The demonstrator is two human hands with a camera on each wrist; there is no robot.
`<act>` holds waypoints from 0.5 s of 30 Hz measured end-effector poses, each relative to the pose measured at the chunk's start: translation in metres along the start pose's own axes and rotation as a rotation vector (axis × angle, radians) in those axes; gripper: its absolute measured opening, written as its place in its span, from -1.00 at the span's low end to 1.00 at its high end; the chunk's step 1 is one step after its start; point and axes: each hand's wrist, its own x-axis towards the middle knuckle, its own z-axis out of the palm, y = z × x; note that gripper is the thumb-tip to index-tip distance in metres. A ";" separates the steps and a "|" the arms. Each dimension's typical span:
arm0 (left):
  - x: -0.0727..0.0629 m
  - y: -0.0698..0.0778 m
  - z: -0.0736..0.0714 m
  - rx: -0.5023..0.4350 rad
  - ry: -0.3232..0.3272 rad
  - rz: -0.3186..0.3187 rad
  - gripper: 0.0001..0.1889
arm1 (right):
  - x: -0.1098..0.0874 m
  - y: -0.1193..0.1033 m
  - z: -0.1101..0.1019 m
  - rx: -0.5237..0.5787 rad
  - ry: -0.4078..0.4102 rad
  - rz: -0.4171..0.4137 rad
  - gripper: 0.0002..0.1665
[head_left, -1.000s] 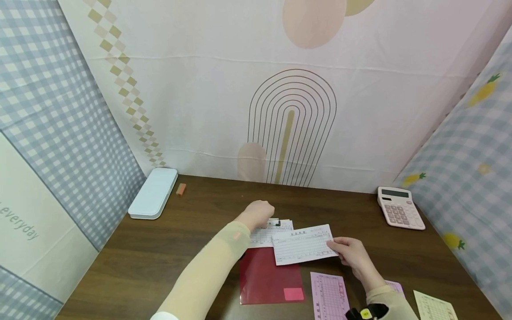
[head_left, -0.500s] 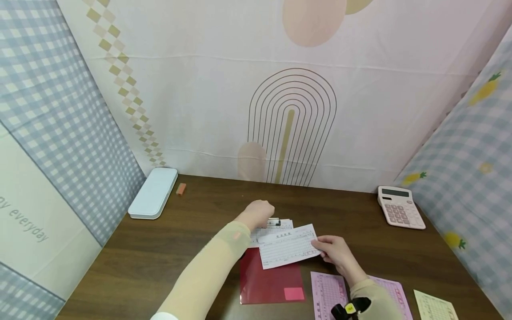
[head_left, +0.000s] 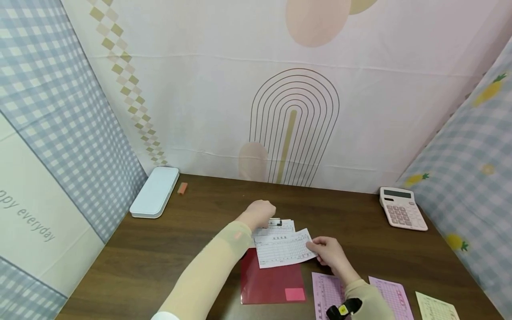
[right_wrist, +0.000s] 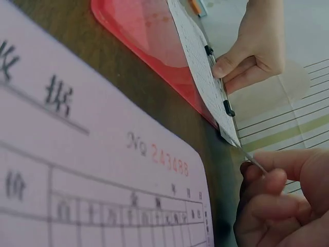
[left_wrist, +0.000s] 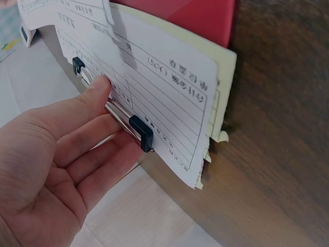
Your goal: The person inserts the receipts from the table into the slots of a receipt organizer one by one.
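Observation:
A red clipboard [head_left: 272, 284] lies on the table with printed sheets [head_left: 288, 228] at its top, beneath a metal clip [head_left: 276, 222] with black ends. My left hand [head_left: 257, 214] pinches that clip. In the left wrist view the thumb lies on the clip [left_wrist: 121, 110] and the fingers are behind it; a yellowish sheet [left_wrist: 226, 98] shows under the white one. My right hand [head_left: 330, 254] pinches the right edge of a white printed slip [head_left: 284, 250], which overlaps the clipped sheets and the board. In the right wrist view the slip is seen nearly edge-on.
Two pink printed slips [head_left: 326, 289] [head_left: 394, 295] and a yellow slip [head_left: 437, 307] lie at the front right. A calculator [head_left: 402, 209] stands at the back right. Back left are a pale blue case [head_left: 155, 192] and a small orange-brown block [head_left: 182, 188]. A patterned curtain [head_left: 200, 111] hangs behind the table.
My right hand has moved left with the white slip, bringing it further over the clipboard and the clipped sheets. My left hand has stayed at the clip. More of the right pink slip is uncovered.

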 end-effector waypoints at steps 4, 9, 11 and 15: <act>0.000 0.001 -0.001 -0.008 -0.002 0.000 -0.83 | -0.002 -0.002 0.000 -0.042 0.007 0.009 -0.77; 0.001 0.000 -0.001 -0.003 0.000 0.000 -0.83 | -0.002 -0.004 0.004 0.038 -0.022 0.033 -0.75; 0.001 0.000 0.000 -0.001 -0.003 0.002 -0.83 | -0.001 -0.003 0.008 0.101 -0.038 0.052 -0.73; 0.001 -0.001 0.000 0.003 -0.010 0.008 -0.83 | 0.000 -0.005 0.015 0.163 -0.056 0.075 -0.70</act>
